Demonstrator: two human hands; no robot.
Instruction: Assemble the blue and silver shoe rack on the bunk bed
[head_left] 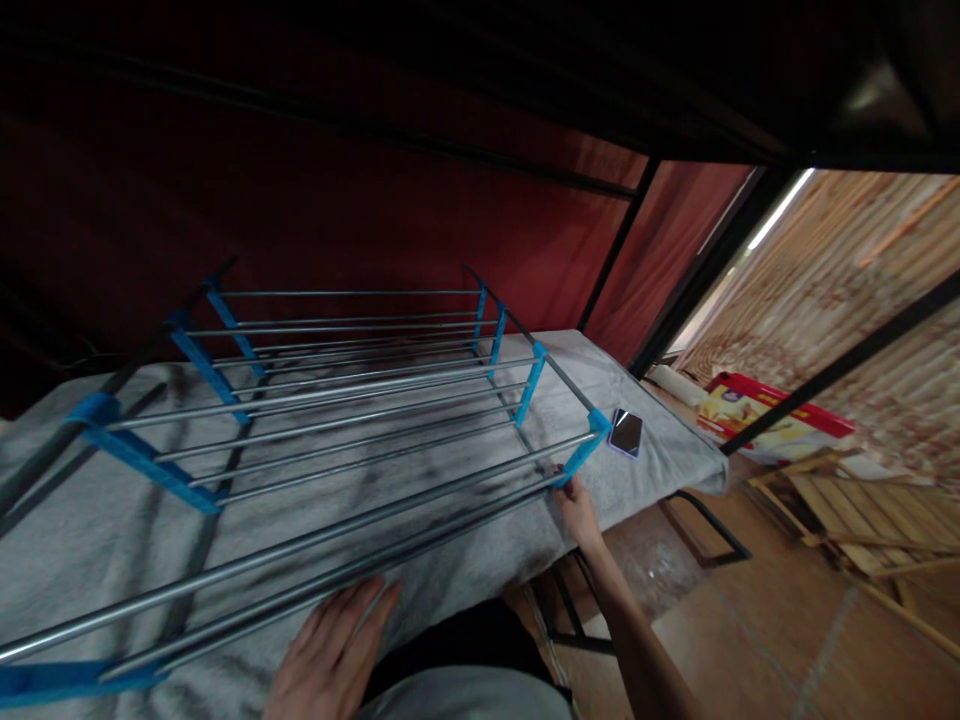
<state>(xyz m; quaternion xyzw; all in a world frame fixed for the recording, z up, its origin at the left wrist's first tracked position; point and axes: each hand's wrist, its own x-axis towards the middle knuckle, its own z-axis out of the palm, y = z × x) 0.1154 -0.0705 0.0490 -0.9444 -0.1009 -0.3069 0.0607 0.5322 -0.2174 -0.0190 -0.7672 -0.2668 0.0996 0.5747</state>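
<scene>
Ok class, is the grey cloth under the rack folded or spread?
Spread: the grey cloth lies out beneath the rack, reaches past its right end, and drapes over the edge there.

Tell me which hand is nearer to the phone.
Right: the right hand, at a blue bracket, is short and left of the phone; the left hand is farther left, beside the front bars.

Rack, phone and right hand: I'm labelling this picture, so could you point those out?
Rack [531, 384]: head view, on a blue bracket at its right end.
Phone [626, 432]: head view, on its dark screen.
Right hand [577, 507]: head view, on the middle of the hand.
</scene>
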